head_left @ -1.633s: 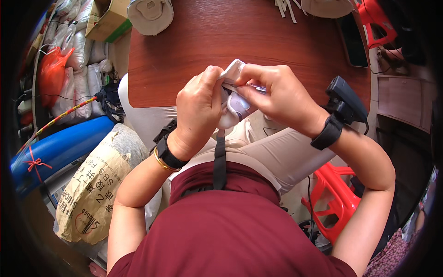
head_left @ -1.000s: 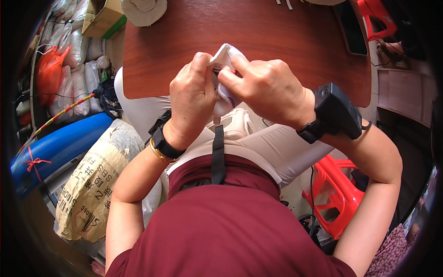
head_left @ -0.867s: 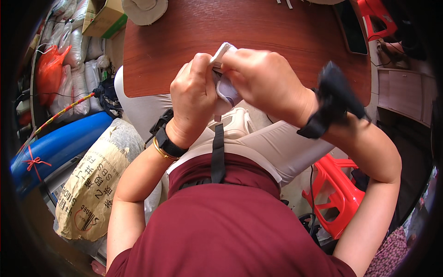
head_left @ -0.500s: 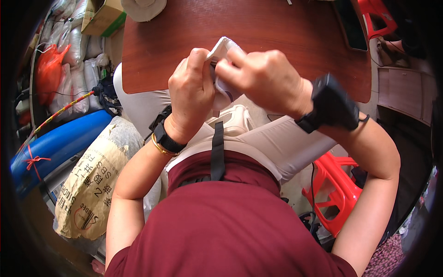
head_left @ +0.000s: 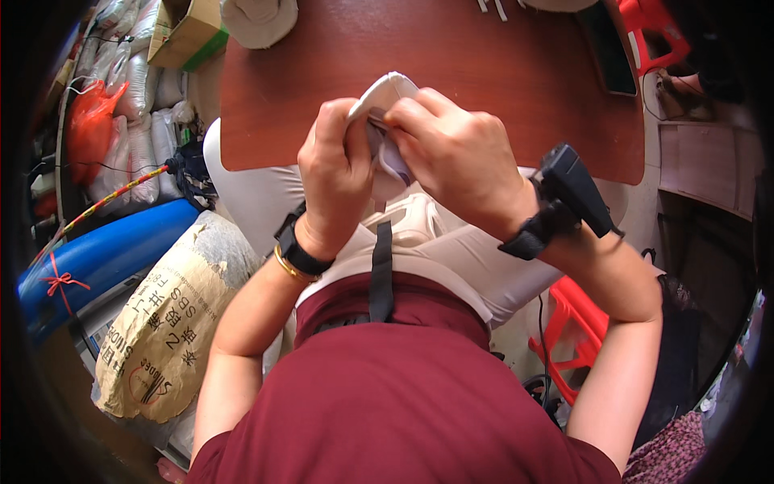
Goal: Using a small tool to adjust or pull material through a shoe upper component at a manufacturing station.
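Above the near edge of the table, both hands hold a white fabric piece (head_left: 385,90) with a curved rim and a greyish-purple inner part. Its exact kind is hard to tell. My left hand (head_left: 334,165) is closed on the left side of the rim, thumb and fingers pinching it. My right hand (head_left: 468,153) grips the right side, with its bent fingertips reaching into the fold. The fingers hide much of the lower part, which hangs down between the hands. Black straps are around both wrists.
The red-brown table (head_left: 314,81) bears a cream cap-like item (head_left: 260,20), white strips (head_left: 501,10) and a dark flat device (head_left: 610,52). A red plastic stool (head_left: 572,331) stands at my right. To my left are a paper sack (head_left: 169,323) and a blue rounded object (head_left: 121,250).
My right hand has turned and drawn lower, with its fingers tucked closer to the rim. The left hand has shifted slightly down. The view has shifted, showing more of the far table.
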